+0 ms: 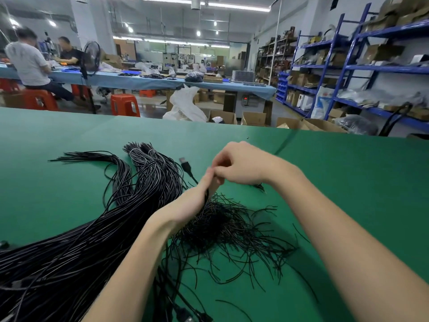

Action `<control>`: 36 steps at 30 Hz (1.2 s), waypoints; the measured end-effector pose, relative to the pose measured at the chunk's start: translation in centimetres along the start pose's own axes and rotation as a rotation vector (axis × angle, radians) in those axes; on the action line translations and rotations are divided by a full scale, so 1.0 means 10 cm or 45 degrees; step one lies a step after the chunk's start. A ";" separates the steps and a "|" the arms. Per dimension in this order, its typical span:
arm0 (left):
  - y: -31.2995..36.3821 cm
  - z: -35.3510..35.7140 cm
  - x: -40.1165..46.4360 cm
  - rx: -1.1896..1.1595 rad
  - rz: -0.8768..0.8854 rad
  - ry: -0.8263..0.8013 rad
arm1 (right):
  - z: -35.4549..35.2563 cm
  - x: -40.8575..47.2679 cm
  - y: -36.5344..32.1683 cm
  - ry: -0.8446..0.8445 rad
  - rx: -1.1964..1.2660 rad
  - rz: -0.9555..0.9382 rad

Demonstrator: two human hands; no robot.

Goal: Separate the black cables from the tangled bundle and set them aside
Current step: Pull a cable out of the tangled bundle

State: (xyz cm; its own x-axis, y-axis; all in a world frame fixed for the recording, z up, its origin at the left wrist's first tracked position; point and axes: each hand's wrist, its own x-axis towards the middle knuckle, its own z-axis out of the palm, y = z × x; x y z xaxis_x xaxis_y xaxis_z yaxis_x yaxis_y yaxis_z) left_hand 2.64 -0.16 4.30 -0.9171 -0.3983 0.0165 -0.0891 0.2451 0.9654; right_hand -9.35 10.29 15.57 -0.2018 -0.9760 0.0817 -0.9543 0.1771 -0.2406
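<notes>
On the green tabletop (348, 182) a tangled bundle (227, 228) of thin black cables sprawls with ends pointing every way. Just above it the two hands meet — the left hand (199, 196) grips a few strands rising from the tangle, and the right hand (239, 163) pinches at the left's fingertips. Left of the bundle lie the sorted black cables (104, 228), long axis running from the near left edge away to tied ends. A USB plug (185, 165) lies beside those ends.
</notes>
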 end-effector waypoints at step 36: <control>0.16 0.08 0.07 -0.891 0.054 0.191 | 1.02 -0.13 -0.02 0.619 1.785 0.389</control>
State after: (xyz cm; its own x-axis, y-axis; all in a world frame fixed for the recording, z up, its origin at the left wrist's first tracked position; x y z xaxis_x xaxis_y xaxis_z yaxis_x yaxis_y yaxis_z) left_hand 1.53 0.67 5.70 -0.8466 -0.5303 0.0446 0.2613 -0.3411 0.9030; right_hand -6.66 10.22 5.69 -0.6657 -0.7403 0.0943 0.0550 -0.1748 -0.9831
